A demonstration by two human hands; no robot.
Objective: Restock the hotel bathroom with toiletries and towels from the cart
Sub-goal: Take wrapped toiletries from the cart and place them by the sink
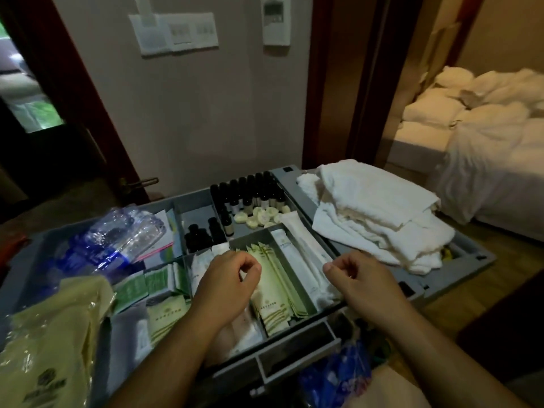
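Observation:
A grey cart tray [294,353] with several compartments stands in front of me. My left hand [226,279] hovers over a row of green-and-white sachets [275,293], fingers curled, thumb against the forefinger, nothing visibly held. My right hand [363,279] hovers at the tray's right edge beside long white packets [301,254], its fingers curled too, with nothing seen in it. Small dark bottles [250,188] and round pale soaps [262,216] fill the far compartments. A loose pile of white towels [374,213] lies on the cart's right side.
A clear plastic bag with blue print [117,234] and a yellow bag [50,334] lie on the cart's left. Small green-and-white boxes [147,284] sit beside them. A wall with switches [176,32] is behind, an open dark door [59,142] at left, an unmade bed [485,160] at right.

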